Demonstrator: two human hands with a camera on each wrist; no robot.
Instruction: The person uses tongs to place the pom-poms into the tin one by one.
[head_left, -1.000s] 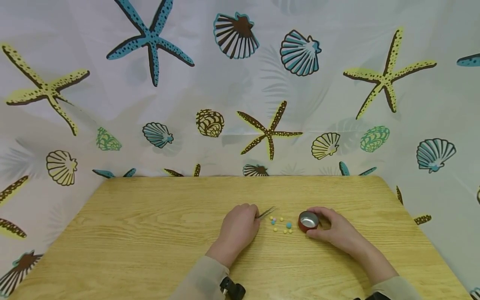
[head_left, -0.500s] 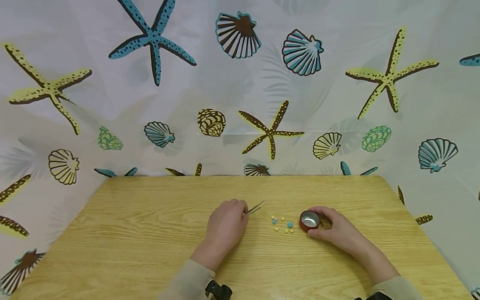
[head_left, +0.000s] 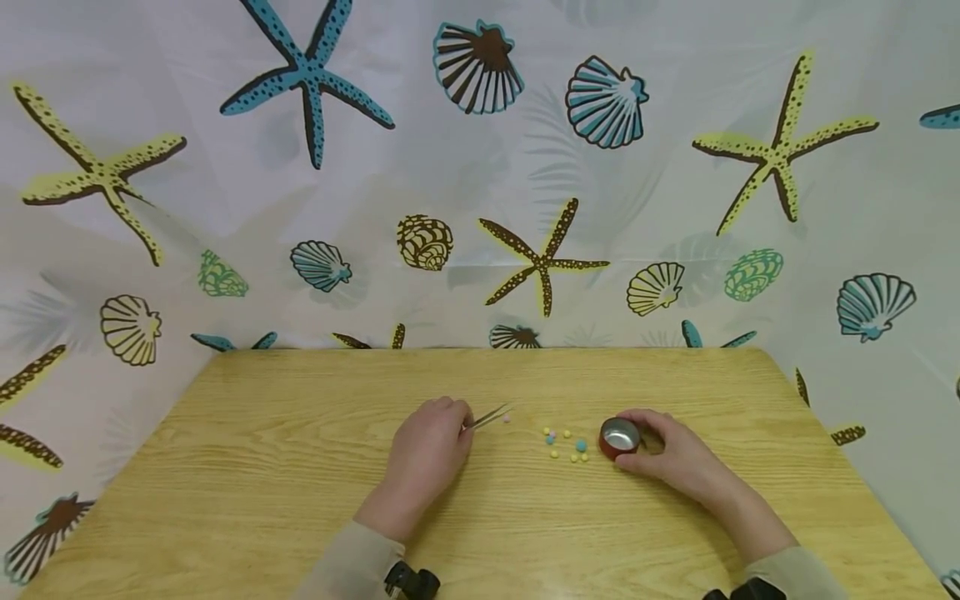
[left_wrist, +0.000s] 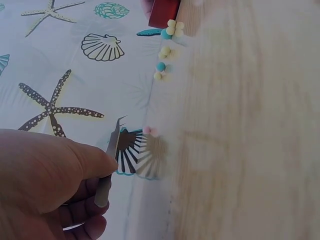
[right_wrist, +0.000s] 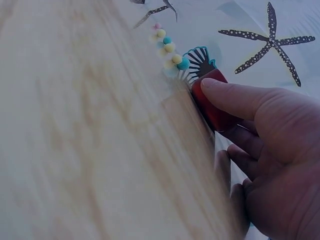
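Note:
My left hand (head_left: 429,450) grips a pair of metal tweezers (head_left: 486,417), with thin tips pointing right and away from me. Close to those tips a small pink ball (head_left: 506,419) lies by itself; the left wrist view shows the tips (left_wrist: 120,121) apart from that pink ball (left_wrist: 148,130). My right hand (head_left: 678,458) holds a small round red tin (head_left: 609,450) upright by its side, thumb against the wall in the right wrist view. The tin's silver inside shows no balls. Several yellow, blue and pink balls (head_left: 581,446) lie just left of the tin.
The wooden table (head_left: 300,433) carries all of this. Behind it and at its sides hangs a pale cloth (head_left: 465,167) printed with starfish and shells. Black camera mounts (head_left: 412,581) sit on both wrists.
My left hand has moved left with the tweezers, away from the cluster of balls. The lone pink ball now shows by the tips. My right hand and the tin stay put.

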